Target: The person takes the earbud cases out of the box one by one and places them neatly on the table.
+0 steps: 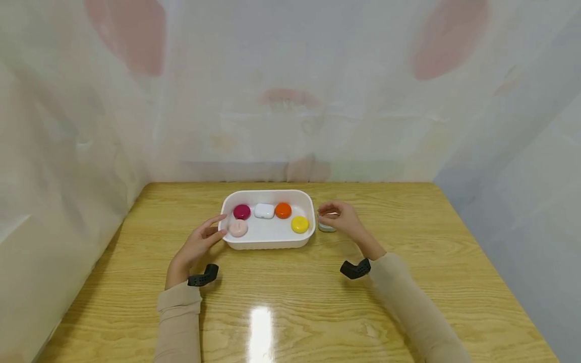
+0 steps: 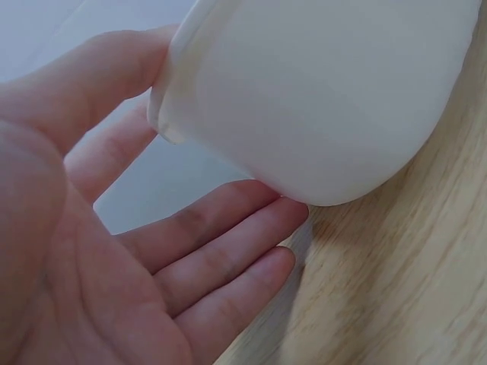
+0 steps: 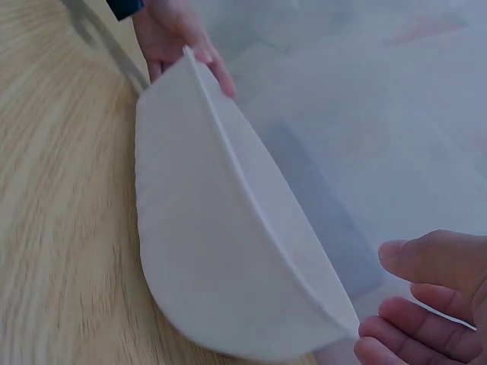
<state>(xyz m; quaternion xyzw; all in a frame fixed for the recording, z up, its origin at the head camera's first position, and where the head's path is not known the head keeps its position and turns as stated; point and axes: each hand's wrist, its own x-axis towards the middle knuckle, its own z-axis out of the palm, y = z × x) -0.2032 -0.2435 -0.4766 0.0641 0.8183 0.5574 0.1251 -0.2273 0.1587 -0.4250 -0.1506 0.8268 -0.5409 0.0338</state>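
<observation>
A white tray (image 1: 268,245) holds a magenta round case (image 1: 242,212), a pale pink one (image 1: 238,228), a white case (image 1: 264,210), an orange round one (image 1: 283,210) and a yellow one (image 1: 300,225). At its left end my left hand (image 1: 199,244) holds the rim with thumb and index finger; in the left wrist view the other fingers (image 2: 221,266) lie extended against the outer wall. My right hand (image 1: 342,222) is over a small pale green case (image 1: 327,228) beside the tray, partly hiding it. In the right wrist view its thumb and loosely bent fingers (image 3: 415,327) stand apart.
Everything stands on a wood-grain table (image 1: 290,292) with a bright reflection near the front. Pale printed sheets (image 1: 281,131) hang behind and at both sides. A black wrist strap (image 1: 356,269) sits on each wrist.
</observation>
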